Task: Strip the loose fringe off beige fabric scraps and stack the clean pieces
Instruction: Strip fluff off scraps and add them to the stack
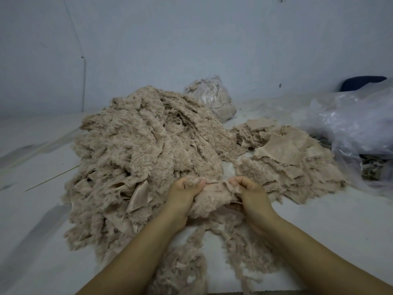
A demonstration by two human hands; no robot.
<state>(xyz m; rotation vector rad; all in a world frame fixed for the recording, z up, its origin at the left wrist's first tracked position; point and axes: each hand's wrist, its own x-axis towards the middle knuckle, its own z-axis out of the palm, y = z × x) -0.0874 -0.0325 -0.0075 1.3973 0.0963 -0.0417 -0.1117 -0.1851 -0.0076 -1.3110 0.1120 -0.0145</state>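
Observation:
A beige fabric scrap [214, 196] with a fuzzy fringed edge is stretched between my two hands at the centre front. My left hand [184, 193] pinches its left top edge, and my right hand [252, 194] grips its right side. A big heap of fringed beige scraps [138, 150] rises behind and to the left. To the right lies a flatter stack of smooth beige pieces [291, 160]. Long strands of loose fringe [212, 252] trail on the surface below my wrists.
Everything rests on a white surface [340, 231] against a pale wall. A clear plastic bag [209, 96] stuffed with beige material stands behind the heap. A larger crumpled plastic bag [357, 124] lies at the right, with a dark blue object [361, 81] behind it.

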